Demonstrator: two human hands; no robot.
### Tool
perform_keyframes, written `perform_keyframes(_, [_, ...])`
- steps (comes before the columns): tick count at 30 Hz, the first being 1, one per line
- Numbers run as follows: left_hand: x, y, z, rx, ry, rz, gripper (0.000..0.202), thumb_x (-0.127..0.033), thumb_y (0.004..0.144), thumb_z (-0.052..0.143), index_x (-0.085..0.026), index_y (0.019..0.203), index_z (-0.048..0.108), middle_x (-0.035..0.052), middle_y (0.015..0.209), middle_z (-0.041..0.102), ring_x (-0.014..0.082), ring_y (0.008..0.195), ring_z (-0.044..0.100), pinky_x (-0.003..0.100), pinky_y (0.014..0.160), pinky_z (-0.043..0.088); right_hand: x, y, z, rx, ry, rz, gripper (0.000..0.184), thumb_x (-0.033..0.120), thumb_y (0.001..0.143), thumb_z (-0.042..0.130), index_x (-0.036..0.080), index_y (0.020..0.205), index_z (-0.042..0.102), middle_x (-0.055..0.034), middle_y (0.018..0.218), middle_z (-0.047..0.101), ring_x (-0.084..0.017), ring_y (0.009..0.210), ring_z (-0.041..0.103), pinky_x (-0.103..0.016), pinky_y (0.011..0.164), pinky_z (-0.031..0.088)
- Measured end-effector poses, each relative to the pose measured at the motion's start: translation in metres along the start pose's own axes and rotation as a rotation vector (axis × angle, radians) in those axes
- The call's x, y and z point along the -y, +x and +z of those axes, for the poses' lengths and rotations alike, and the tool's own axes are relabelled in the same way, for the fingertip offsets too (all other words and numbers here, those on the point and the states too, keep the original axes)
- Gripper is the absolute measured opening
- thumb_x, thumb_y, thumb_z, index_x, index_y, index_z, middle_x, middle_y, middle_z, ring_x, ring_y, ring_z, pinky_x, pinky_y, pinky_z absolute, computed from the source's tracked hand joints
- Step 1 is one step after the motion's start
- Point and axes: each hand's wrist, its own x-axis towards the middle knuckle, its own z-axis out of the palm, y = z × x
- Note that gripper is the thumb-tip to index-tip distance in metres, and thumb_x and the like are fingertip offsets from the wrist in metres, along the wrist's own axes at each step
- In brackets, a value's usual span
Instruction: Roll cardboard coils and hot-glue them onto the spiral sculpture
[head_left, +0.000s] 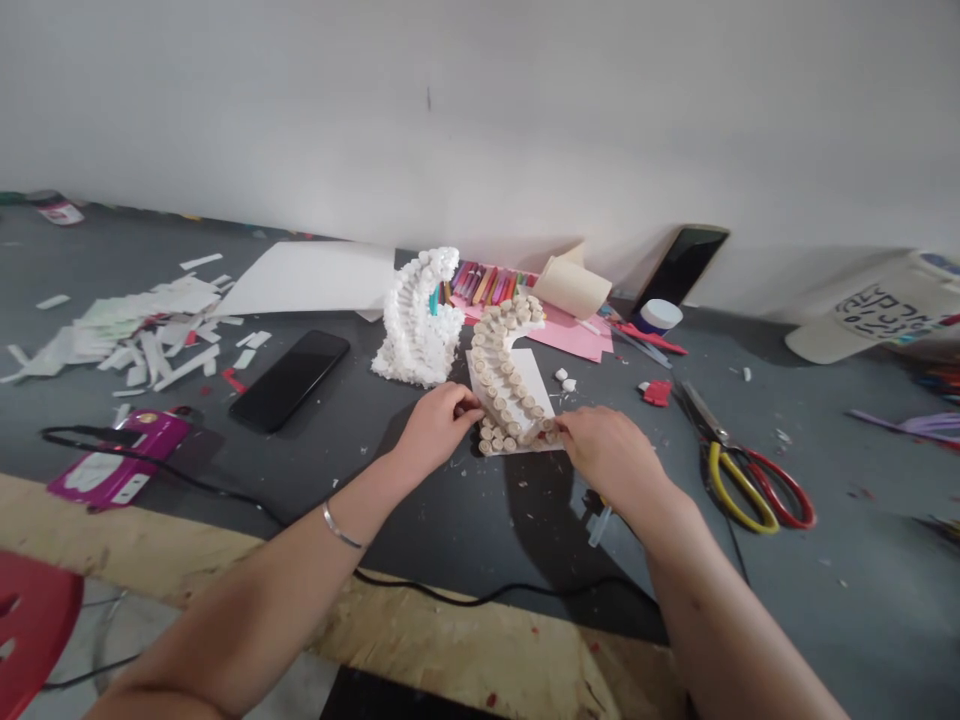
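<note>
A curved craft piece covered in beige rolled-paper coils (501, 378) stands on a white card base (536, 375) in front of me. My left hand (439, 425) pinches the lower left edge of this coil craft, with thumb and fingertips together. At its lower right corner the fingers of my right hand (611, 455) are closed on the edge. Just behind and to the left stands a similar curved craft (420, 325) covered in white bits. Partly beneath my right hand lies a tool with a clear tip (599, 526), mostly hidden.
Paper strips (154, 330) are heaped at the left, near a black phone (290, 380) and a purple power strip (124, 455). Scissors (739, 465) lie open at the right. A white-lidded jar (660, 315), a leaning phone (682, 262) and a cup (870, 310) stand behind. A cable (495, 597) crosses the front.
</note>
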Motion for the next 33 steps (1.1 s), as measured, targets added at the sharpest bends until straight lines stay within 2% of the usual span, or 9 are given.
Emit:
perform_keyframes(5, [0.0007, 0.0014, 0.0001, -0.022, 0.025, 0.012, 0.011, -0.009, 0.082, 0.060, -0.019, 0.077, 0.063, 0.0004, 0.080, 0.064, 0.0160, 0.076, 0.058, 0.029, 0.071, 0.043, -0.0001, 0.0014, -0.0004, 0.029, -0.021, 0.004, 0.029, 0.018, 0.093, 0.045, 0.015, 0.101, 0.073, -0.0128, 0.092, 0.071, -0.025, 0.090, 0.064, -0.032, 0.079, 0.041])
perform_keyframes(16, [0.0019, 0.0036, 0.0024, -0.032, 0.021, 0.031, 0.015, -0.006, 0.081, 0.061, -0.019, 0.071, 0.063, -0.0007, 0.075, 0.065, 0.0149, 0.073, 0.060, 0.028, 0.071, 0.045, -0.0009, 0.0032, 0.0007, 0.057, -0.056, -0.019, 0.031, 0.016, 0.092, 0.043, 0.013, 0.105, 0.072, -0.0149, 0.093, 0.071, -0.023, 0.092, 0.063, -0.030, 0.080, 0.041])
perform_keyframes(23, [0.0051, 0.0030, -0.0004, -0.073, 0.032, 0.009, 0.011, -0.011, 0.083, 0.059, -0.019, 0.085, 0.066, 0.0018, 0.083, 0.071, 0.0163, 0.076, 0.065, 0.029, 0.069, 0.049, -0.0008, 0.0043, 0.0010, 0.050, -0.033, -0.005, 0.032, 0.015, 0.091, 0.043, 0.014, 0.102, 0.073, -0.0146, 0.093, 0.071, -0.024, 0.091, 0.064, -0.031, 0.079, 0.042])
perform_keyframes(27, [0.0067, 0.0044, -0.0003, -0.078, 0.068, 0.036, 0.012, -0.009, 0.081, 0.061, -0.019, 0.076, 0.066, 0.0016, 0.080, 0.069, 0.0171, 0.078, 0.064, 0.030, 0.072, 0.048, -0.0017, 0.0053, 0.0018, 0.044, -0.024, -0.006, 0.032, 0.015, 0.092, 0.042, 0.015, 0.102, 0.073, -0.0134, 0.093, 0.072, -0.024, 0.091, 0.064, -0.032, 0.079, 0.041])
perform_keyframes(33, [0.0079, 0.0064, 0.0019, -0.081, 0.111, 0.072, 0.014, -0.008, 0.081, 0.062, -0.019, 0.073, 0.065, 0.0011, 0.078, 0.068, 0.0169, 0.077, 0.062, 0.030, 0.072, 0.047, 0.0002, 0.0050, -0.0024, 0.051, -0.023, 0.012, 0.030, 0.016, 0.092, 0.044, 0.014, 0.099, 0.073, -0.0144, 0.093, 0.072, -0.025, 0.090, 0.065, -0.031, 0.076, 0.041])
